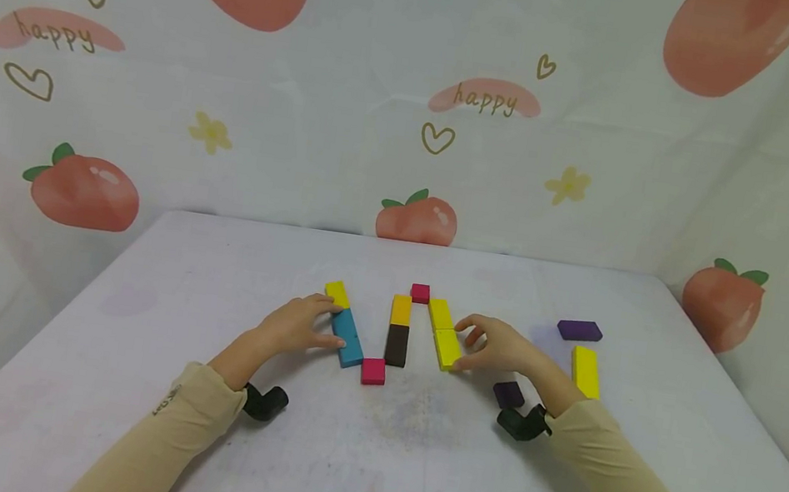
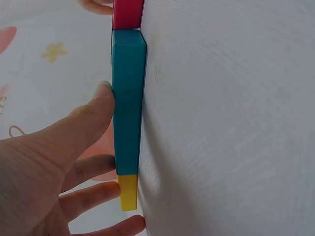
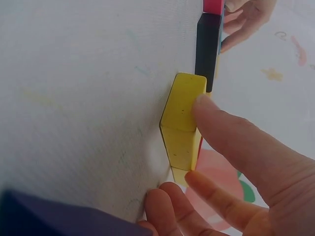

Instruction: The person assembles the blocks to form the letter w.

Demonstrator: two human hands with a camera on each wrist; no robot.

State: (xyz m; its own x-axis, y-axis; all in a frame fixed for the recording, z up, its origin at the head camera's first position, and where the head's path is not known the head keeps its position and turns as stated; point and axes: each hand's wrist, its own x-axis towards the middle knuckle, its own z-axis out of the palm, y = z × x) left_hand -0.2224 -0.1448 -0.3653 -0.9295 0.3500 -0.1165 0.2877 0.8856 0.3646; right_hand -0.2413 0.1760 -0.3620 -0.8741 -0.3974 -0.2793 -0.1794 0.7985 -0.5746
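Note:
My left hand (image 1: 296,323) rests along the outer side of a blue block (image 1: 347,338), thumb near its front end. Its other fingers reach toward the small yellow block (image 2: 128,192) behind. A red block (image 1: 372,372) stands by the blue one's front end. Over on the right, my right hand (image 1: 497,346) touches the outer side of two yellow blocks (image 1: 446,350) laid end to end. The thumb is at the nearer one's front, a fingertip by the joint. Between the hands lie a black block (image 1: 397,347), an orange-yellow block (image 1: 401,310) and a red block (image 1: 421,293).
Off to the right lie a purple block (image 1: 579,331) and a yellow block (image 1: 583,369). A dark purple block (image 1: 509,394) sits just under the right wrist. Each wrist carries a black camera (image 1: 266,403). A patterned cloth (image 1: 336,120) hangs behind the white table (image 1: 363,469).

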